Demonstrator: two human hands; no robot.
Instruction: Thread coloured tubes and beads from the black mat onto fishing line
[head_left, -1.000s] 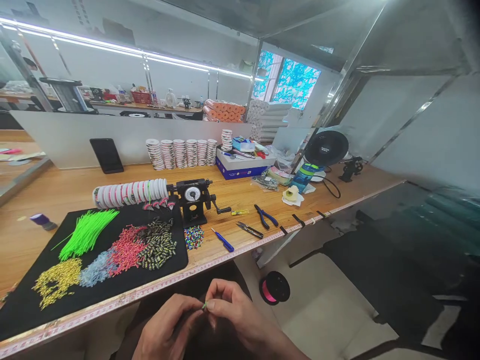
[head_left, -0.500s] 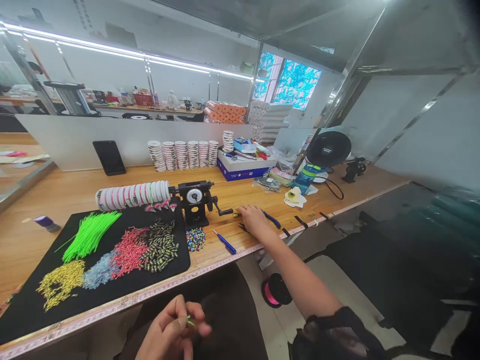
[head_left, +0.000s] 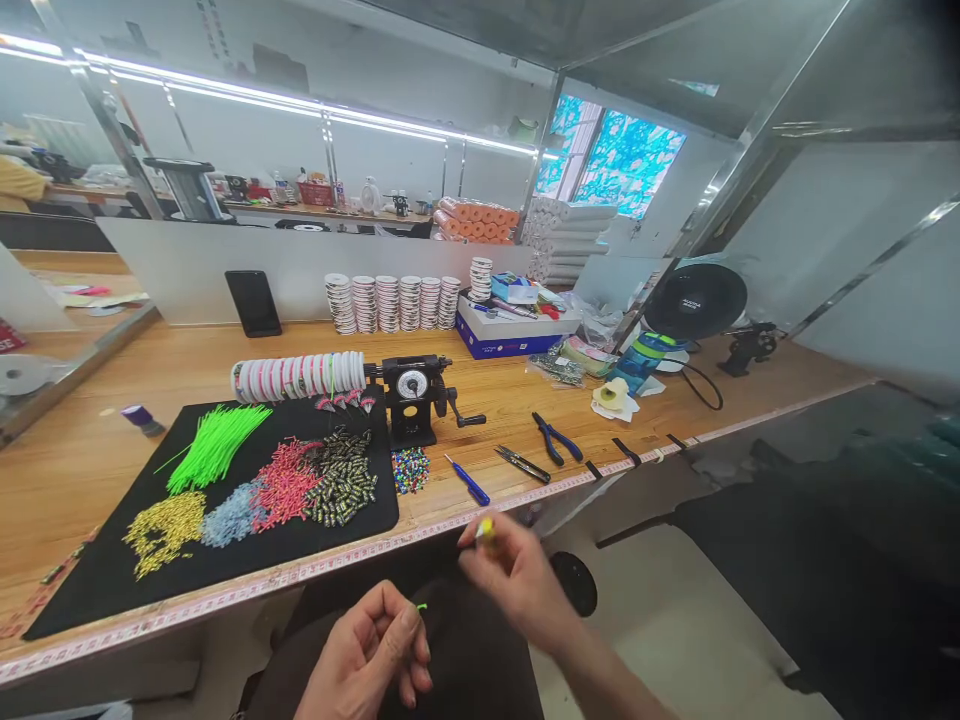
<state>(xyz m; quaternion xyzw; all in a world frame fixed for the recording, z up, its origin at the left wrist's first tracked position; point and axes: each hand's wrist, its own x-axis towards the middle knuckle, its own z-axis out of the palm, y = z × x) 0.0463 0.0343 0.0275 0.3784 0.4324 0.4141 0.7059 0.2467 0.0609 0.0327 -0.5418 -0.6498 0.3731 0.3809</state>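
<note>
My left hand [head_left: 375, 650] is closed in front of the bench edge, over my lap. A short bright green strand [head_left: 421, 606] pokes out from between its fingertips. To its right, my right hand [head_left: 517, 580] is pinched on a small yellow object [head_left: 487, 532], blurred by motion, so its exact kind does not show. Beyond the right hand, thread snips [head_left: 523, 464] and blue-handled pliers [head_left: 556, 440] lie on the wooden bench. A blue pen-like tool [head_left: 467, 481] rests just left of them.
A black mat [head_left: 292, 545] carries green strands [head_left: 217, 447], gold pieces [head_left: 166, 532], blue pieces [head_left: 231, 514], red pieces [head_left: 286, 485] and dark beads [head_left: 341, 477]. Behind stands a hand-cranked winder [head_left: 412, 400] with white spools [head_left: 300, 376]. Multicoloured beads [head_left: 411, 470] lie beside the mat.
My right hand has left the bench near the crank handle and come back toward my left hand, bringing the small yellow object. The snips and pliers are now uncovered. The view has shifted left.
</note>
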